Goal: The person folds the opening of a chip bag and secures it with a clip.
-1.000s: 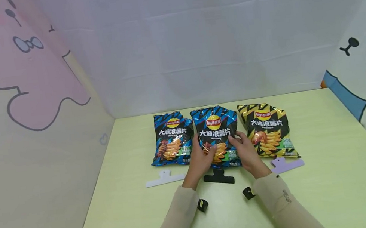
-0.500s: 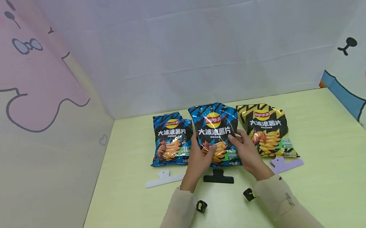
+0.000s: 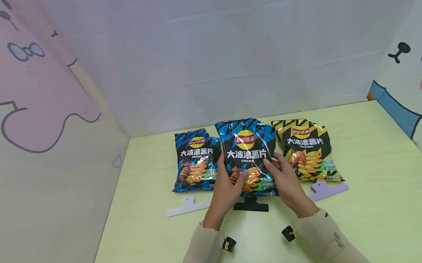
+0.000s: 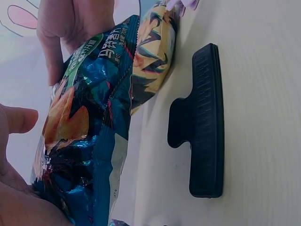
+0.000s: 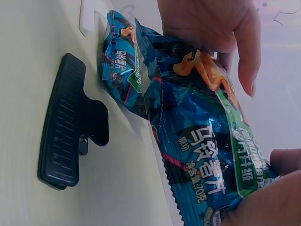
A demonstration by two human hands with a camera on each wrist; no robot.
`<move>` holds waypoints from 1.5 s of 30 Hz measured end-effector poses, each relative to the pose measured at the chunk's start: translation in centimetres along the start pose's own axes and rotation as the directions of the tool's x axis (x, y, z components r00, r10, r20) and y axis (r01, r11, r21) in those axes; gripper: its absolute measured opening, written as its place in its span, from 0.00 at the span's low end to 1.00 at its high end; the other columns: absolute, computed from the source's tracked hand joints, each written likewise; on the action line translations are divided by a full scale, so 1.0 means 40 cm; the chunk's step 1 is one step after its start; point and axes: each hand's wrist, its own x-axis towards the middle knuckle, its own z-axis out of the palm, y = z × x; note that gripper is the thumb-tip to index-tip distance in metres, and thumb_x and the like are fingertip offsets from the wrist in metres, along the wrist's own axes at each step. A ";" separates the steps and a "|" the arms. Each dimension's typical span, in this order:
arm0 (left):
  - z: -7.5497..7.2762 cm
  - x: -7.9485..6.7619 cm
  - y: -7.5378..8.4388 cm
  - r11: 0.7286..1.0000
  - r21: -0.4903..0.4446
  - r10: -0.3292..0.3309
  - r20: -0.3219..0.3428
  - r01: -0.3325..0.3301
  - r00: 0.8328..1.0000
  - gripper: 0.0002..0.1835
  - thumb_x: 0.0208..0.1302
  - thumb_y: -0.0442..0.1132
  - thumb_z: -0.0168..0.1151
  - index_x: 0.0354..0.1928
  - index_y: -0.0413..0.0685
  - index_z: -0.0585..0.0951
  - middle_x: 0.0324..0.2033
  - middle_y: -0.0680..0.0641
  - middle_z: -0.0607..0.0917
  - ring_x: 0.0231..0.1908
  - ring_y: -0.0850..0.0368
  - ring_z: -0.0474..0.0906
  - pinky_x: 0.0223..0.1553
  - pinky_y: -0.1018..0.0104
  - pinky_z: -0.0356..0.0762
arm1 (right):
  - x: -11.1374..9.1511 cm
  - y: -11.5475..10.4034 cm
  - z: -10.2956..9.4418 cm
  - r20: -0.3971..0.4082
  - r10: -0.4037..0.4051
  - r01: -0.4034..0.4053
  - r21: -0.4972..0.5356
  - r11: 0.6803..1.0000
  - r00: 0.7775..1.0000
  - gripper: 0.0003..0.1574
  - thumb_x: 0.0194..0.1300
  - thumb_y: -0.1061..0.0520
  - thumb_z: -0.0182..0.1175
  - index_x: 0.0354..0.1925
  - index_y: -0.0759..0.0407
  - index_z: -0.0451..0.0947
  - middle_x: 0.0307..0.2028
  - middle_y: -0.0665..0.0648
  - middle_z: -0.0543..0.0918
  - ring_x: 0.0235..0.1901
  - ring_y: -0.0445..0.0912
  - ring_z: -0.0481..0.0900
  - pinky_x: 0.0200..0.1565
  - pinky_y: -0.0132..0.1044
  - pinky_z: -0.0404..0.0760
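Note:
Between both hands is a blue and black chip bag, its printed front facing up toward the head camera. My left hand grips its left side, thumb on the front; my right hand grips the right side the same way. In the left wrist view the chip bag is tilted, its crimped bottom edge raised beside a black bag clip lying on the table. The right wrist view shows the chip bag from the other side, beside the same black clip. Its back is hidden.
Another blue chip bag lies at the left and a yellow one at the right. In front of them lie a white bag clip and a purple bag clip. A pale curtain hangs behind the table.
The held bag has risen slightly toward me and looks larger; its bottom edge now overlaps part of the black clip. Both hands have moved slightly nearer with it. The other bags and clips stay put.

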 end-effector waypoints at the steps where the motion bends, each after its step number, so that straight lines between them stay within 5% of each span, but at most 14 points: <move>1: -0.001 -0.004 0.002 1.000 -0.001 0.006 0.000 -0.006 1.000 0.47 0.72 0.54 0.60 0.81 0.57 0.42 0.77 0.42 0.57 0.75 0.40 0.60 0.71 0.34 0.63 | -0.003 0.001 0.000 0.001 -0.001 0.001 0.000 1.000 1.000 0.38 0.80 0.47 0.47 0.79 0.54 0.48 0.76 0.63 0.61 0.71 0.58 0.65 0.74 0.56 0.64; 22: -0.021 -0.098 0.009 0.995 -0.054 -0.080 -0.001 0.080 0.997 0.48 0.70 0.55 0.61 0.81 0.60 0.43 0.78 0.44 0.57 0.75 0.41 0.59 0.72 0.33 0.60 | -0.079 0.023 0.009 0.038 0.006 -0.006 0.013 1.000 0.999 0.35 0.80 0.46 0.46 0.77 0.54 0.52 0.74 0.62 0.64 0.69 0.56 0.66 0.74 0.56 0.65; 36: -0.028 -0.128 0.008 0.995 -0.053 -0.083 -0.007 0.083 0.997 0.46 0.71 0.54 0.61 0.80 0.63 0.44 0.77 0.45 0.60 0.71 0.42 0.64 0.72 0.36 0.63 | -0.096 0.028 0.013 0.039 0.021 -0.022 0.003 1.000 0.999 0.34 0.79 0.43 0.47 0.75 0.52 0.55 0.73 0.59 0.66 0.67 0.53 0.69 0.72 0.52 0.68; 45: -0.038 -0.148 0.019 0.992 -0.061 -0.107 -0.002 0.107 0.994 0.46 0.70 0.55 0.62 0.80 0.63 0.45 0.76 0.47 0.60 0.71 0.44 0.64 0.71 0.38 0.66 | -0.113 0.024 0.017 0.049 0.030 -0.030 0.009 0.999 0.998 0.32 0.80 0.43 0.47 0.74 0.51 0.57 0.72 0.58 0.69 0.65 0.52 0.71 0.66 0.40 0.75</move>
